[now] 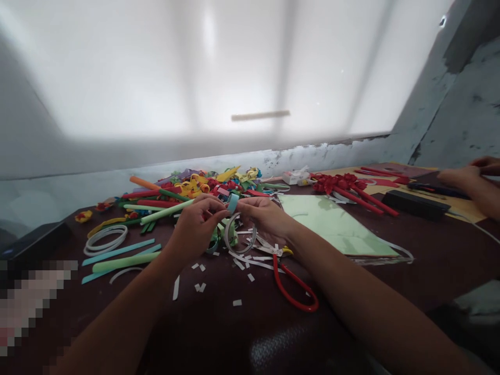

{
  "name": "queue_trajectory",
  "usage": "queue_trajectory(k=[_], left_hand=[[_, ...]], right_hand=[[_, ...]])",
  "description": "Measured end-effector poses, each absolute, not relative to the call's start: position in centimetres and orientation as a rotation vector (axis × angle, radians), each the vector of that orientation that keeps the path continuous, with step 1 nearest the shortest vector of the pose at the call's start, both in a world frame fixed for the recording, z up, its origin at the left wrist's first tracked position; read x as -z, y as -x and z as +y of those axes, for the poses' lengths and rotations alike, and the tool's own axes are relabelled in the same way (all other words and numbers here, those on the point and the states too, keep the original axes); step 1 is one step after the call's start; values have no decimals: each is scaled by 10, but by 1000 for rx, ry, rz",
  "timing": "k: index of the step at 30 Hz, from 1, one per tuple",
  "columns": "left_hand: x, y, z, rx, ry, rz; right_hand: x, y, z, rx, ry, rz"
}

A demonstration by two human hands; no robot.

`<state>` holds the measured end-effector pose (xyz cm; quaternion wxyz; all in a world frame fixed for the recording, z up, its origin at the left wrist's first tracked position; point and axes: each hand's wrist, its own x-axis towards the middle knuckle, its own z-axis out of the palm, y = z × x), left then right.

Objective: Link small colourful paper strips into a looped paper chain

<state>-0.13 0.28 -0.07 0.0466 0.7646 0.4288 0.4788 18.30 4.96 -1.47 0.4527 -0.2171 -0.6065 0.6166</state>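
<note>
Both hands meet above the middle of the dark table. My left hand [201, 216] is closed, thumb and fingers pinching a curled light blue paper strip [233, 203]. Against the other side of the strip presses the thumb of my right hand [265, 214], its fingers curled inward. A whitish ring [227, 237], which looks like a narrow tape roll, hangs under the fingers by my right hand; what supports it is partly hidden. Green curled paper [216, 237] lies behind it. Below my right wrist rest red-handled scissors [295, 289], blades toward the ring.
Behind my hands is a heap of coloured paper pieces [195, 185]. Green paper tubes [125, 262] and white rings [105, 239] lie left. Pale green sheets [324, 224], red paper flowers [339, 183] and a black box [416, 204] are right. Another person's hand [461, 178] is far right.
</note>
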Motion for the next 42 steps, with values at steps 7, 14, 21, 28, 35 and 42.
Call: queue_trajectory(k=[7, 14, 21, 28, 35, 42], left_hand=[[6, 3, 7, -1428, -2180, 1283], [5, 2, 10, -1449, -2185, 1225], [5, 1, 9, -1431, -2198, 1227], [5, 2, 8, -1361, -2220, 1235], [5, 3, 8, -1312, -2262, 1232], [5, 4, 7, -1262, -2266, 1229]], right_hand=[[16, -186, 51, -1473, 596, -1383], [15, -186, 49, -1503, 603, -1381], [17, -187, 47, -1561, 555, -1458], [21, -188, 50, -1505, 579, -1504], [19, -189, 49, -1478, 582, -1545], [17, -189, 48, -1456, 589, -1578]])
